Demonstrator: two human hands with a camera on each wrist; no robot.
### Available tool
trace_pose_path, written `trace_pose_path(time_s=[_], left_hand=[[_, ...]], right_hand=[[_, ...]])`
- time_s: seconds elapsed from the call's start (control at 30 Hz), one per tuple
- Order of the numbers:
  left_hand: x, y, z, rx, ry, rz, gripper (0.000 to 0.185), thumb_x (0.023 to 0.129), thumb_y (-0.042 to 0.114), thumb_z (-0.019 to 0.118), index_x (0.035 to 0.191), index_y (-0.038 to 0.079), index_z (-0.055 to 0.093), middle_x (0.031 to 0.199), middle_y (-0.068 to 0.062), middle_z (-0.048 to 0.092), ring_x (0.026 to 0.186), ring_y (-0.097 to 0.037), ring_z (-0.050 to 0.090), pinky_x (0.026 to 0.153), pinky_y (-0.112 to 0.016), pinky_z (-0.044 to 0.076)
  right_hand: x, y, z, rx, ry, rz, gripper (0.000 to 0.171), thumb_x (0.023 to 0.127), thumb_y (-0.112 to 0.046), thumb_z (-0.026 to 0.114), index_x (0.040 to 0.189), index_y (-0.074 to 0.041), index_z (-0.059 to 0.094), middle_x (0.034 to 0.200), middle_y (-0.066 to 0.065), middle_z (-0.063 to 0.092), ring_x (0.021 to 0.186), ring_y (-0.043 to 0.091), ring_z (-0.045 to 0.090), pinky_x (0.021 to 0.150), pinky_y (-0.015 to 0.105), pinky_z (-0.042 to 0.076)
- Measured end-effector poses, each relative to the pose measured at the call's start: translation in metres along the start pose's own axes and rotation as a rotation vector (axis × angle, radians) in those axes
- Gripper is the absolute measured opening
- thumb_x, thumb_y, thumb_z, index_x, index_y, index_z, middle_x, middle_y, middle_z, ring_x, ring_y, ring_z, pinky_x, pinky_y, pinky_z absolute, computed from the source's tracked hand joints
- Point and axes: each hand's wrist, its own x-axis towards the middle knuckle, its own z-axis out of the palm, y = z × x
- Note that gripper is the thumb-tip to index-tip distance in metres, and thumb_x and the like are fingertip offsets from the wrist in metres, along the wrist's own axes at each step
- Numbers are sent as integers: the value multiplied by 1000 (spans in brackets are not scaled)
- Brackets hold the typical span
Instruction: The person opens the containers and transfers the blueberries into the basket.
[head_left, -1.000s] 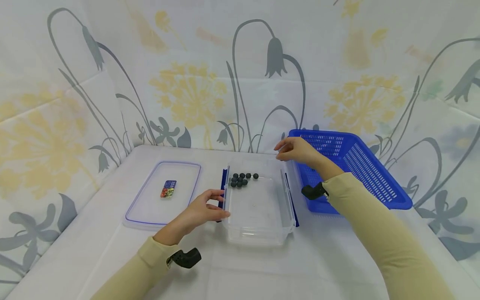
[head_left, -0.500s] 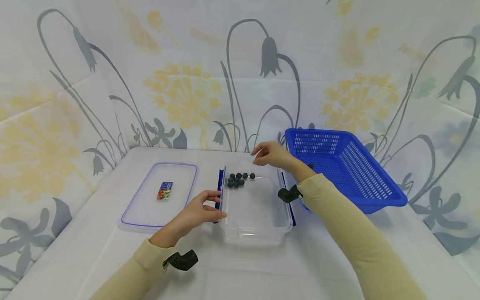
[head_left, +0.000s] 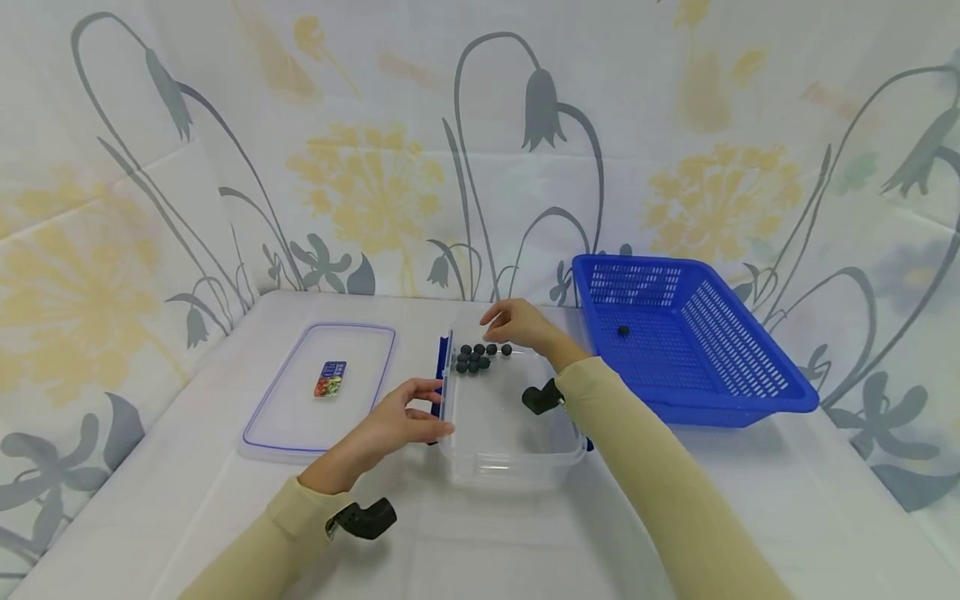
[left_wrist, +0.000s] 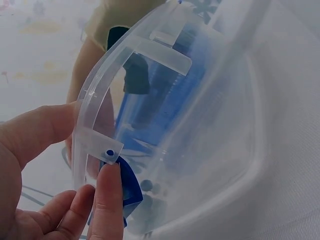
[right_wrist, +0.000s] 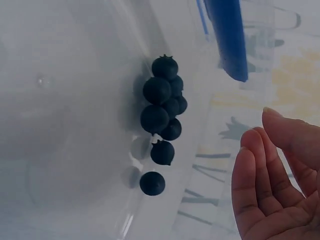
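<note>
Blue basket [head_left: 720,350]; 1 blueberry [head_left: 623,331].

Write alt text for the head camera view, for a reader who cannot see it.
A person's right hand hovers over a cluster of small dark round blueberries in a clear plastic container, which the left hand steadies by its rim. A clear lid lies left; a blue plastic basket holding one berry sits right.
</note>
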Motion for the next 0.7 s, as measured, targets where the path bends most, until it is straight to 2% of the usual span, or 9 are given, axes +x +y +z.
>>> trace_pose_path(time_s=[0.13,0.33,0.7], left_hand=[[0,0,0,1,-1,3,67,80,12,74,136,3,38,124,-15,43,93,-20,57,79,-34,53],[0,-1,0,-7,-10,19,67,80,11,74,136,2,38,124,-15,43,92,-20,57,78,-33,53],[-1,0,-1,-15,-21,17,67,81,12,74,137,2,37,124,-15,43,94,-20,57,80,-33,53]], right_hand=[[4,5,12,-105,-6,19,25,82,-7,70,105,-1,64,91,8,62,82,20,58,73,32,50],[7,13,23,-286,-42,15,21,77,0,72,97,-2,66,85,6,60,78,19,55,67,28,48],[8,16,29,-432,-95,60,28,75,1,71,103,-3,66,91,7,61,84,19,55,74,28,48]])
